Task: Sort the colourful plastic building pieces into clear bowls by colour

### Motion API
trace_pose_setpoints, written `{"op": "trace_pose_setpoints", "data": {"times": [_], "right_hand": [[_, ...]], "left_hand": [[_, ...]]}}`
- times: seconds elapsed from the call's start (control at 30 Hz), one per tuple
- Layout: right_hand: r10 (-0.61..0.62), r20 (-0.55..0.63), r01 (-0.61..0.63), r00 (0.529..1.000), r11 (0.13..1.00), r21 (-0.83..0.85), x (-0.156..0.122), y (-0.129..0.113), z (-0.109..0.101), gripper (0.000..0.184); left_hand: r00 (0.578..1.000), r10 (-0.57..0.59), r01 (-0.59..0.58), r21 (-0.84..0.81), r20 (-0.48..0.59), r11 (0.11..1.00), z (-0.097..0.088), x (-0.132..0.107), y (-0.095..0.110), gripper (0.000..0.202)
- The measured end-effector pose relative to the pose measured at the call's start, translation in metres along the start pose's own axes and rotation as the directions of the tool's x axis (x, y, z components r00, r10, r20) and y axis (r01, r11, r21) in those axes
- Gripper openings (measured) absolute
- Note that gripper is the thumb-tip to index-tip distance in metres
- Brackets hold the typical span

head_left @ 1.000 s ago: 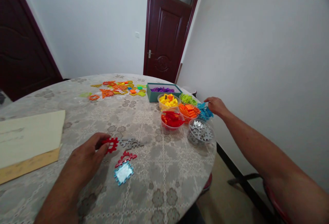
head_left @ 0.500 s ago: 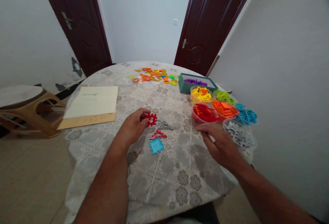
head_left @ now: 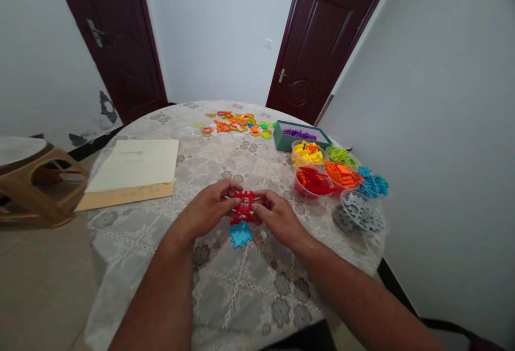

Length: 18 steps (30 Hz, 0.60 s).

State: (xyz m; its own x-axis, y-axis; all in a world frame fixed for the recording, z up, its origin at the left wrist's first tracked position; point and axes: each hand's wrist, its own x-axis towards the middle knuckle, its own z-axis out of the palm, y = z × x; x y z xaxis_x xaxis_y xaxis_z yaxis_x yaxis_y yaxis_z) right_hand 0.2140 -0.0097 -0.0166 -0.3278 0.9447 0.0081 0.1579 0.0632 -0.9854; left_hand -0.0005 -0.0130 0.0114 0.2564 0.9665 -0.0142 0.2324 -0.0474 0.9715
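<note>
Both hands meet over the counter (head_left: 132, 238), fingers pinching a red square piece (head_left: 244, 204) with toothed edges and an open middle. The left hand (head_left: 211, 206) has its grip closed on the piece's left side; the right hand (head_left: 279, 219) has its grip closed on the right side. A bit more red shows just below it, too covered to tell whether it is a separate piece. A blue square piece (head_left: 241, 234) lies flat on the cloth, on the near side of the red one. To the right stand clear bowls of red pieces (head_left: 311, 180), yellow pieces (head_left: 308, 152), orange pieces (head_left: 343, 174) and grey pieces (head_left: 362, 210), with a green box (head_left: 284, 143) of purple pieces (head_left: 299, 134) behind. A loose, mostly orange pile (head_left: 235, 123) lies farther back, and pale paper (head_left: 148, 166) rests at the left
</note>
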Motion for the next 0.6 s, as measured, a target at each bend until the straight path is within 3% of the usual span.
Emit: {"op": "trace_pose_setpoints", "data": {"times": [0.13, 0.23, 0.33, 0.43, 0.5, 0.6], "right_hand": [[0.010, -0.007, -0.010, 1.000, 1.000, -0.012, -0.007, -0.004, -0.006, 0.025], [-0.152, -0.088, 0.121, 0.985, 0.950, -0.288, -0.022, -0.019, -0.029, 0.026], [-0.375, -0.159, 0.207, 0.913, 0.763, -0.612, -0.037, -0.040, -0.067, 0.029], [-0.507, -0.228, 0.143, 0.831, 0.591, -0.794, -0.045, -0.059, -0.115, 0.031], [-0.530, -0.217, 0.093, 0.820, 0.497, -0.863, -0.045, -0.068, -0.147, 0.031], [-0.515, -0.106, 0.101, 0.851, 0.359, -0.928, -0.040, -0.072, -0.181, 0.026]], "left_hand": [[0.995, 0.011, -0.017, 0.050, 0.102, 0.999, 0.000, 0.001, -0.001, 0.033], [0.995, -0.007, -0.014, 0.213, 0.100, 0.977, 0.002, 0.001, -0.002, 0.037], [0.998, -0.029, 0.002, 0.475, 0.049, 0.880, 0.006, 0.002, -0.009, 0.038], [0.999, -0.037, 0.005, 0.621, 0.039, 0.784, 0.010, 0.003, -0.016, 0.032], [0.998, -0.046, 0.007, 0.643, 0.043, 0.766, 0.012, 0.004, -0.018, 0.027], [0.998, -0.049, 0.017, 0.641, 0.032, 0.767, 0.013, 0.004, -0.016, 0.020]]}}
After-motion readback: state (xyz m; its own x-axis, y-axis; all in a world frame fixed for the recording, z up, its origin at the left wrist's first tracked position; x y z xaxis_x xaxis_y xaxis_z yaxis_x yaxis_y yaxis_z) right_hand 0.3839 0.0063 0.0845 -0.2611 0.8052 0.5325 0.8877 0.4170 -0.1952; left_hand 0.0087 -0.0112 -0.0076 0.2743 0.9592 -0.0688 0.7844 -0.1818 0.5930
